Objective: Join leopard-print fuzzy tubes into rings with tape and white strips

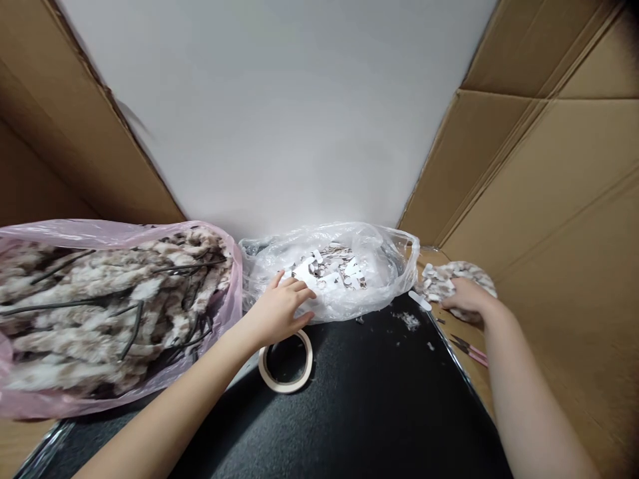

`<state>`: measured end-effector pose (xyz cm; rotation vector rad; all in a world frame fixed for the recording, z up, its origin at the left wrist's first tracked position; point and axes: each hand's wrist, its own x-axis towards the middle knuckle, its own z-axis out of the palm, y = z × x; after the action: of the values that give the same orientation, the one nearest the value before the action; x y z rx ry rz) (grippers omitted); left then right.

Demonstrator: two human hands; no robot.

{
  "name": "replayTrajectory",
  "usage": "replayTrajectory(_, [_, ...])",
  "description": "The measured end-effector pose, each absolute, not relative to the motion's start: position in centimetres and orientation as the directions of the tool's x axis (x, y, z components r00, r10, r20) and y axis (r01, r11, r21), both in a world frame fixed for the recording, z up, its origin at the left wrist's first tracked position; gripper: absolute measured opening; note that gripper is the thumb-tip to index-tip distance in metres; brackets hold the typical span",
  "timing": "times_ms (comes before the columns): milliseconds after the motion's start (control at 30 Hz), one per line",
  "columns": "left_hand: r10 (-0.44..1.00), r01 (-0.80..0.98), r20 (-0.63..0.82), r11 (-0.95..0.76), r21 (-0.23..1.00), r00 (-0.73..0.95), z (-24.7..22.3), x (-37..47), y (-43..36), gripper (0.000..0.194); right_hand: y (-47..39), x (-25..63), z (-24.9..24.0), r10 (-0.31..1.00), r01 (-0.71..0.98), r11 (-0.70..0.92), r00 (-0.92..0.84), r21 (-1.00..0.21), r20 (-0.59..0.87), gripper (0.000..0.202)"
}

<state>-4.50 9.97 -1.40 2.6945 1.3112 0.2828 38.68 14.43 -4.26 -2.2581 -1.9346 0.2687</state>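
My left hand (282, 307) is open, its fingers spread over the near edge of a clear plastic bag (394, 293). Inside that bag lie several white tags (329, 279) with small dark and metallic bits among them. A roll of masking tape (267, 379) lies flat just below this hand. Off to the right, my right hand (469, 297) is closed on a bundle of furry strips (474, 273), cream and brown, with white tags (432, 283) at its left side. Some of its fingertips are hidden in the fur.
A pink plastic bag (232, 293) on the left holds furry strips (100, 332) with dark cords. Pink-handled snips (476, 354) lie beside the black mat (369, 399). A loose white tag (420, 301) and fluff (410, 321) lie near its edge. Cardboard (564, 199) walls both sides.
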Motion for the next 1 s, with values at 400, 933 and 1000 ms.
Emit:
replayTrajectory(400, [0.762, 0.749, 0.144, -0.647, 0.141, 0.632, -2.1, -4.6, 10.3, 0.043, 13.7, 37.3, -1.7, 0.968, 0.957, -0.241, 0.226, -0.159, -0.109, 0.036])
replayTrajectory(933, [0.830, 0.832, 0.160, -0.550, 0.076, 0.535, 0.2, -4.9, 9.5, 0.048, 9.6, 24.6, 2.7, 0.812, 0.766, 0.557, -0.422, -0.321, 0.403, 0.016])
replayTrajectory(1000, [0.925, 0.930, 0.113, -0.367, 0.017, 0.363, 2.2, -6.4, 9.3, 0.028, 9.7, 25.0, 2.5, 0.798, 0.765, 0.561, -0.399, -0.316, 0.451, 0.015])
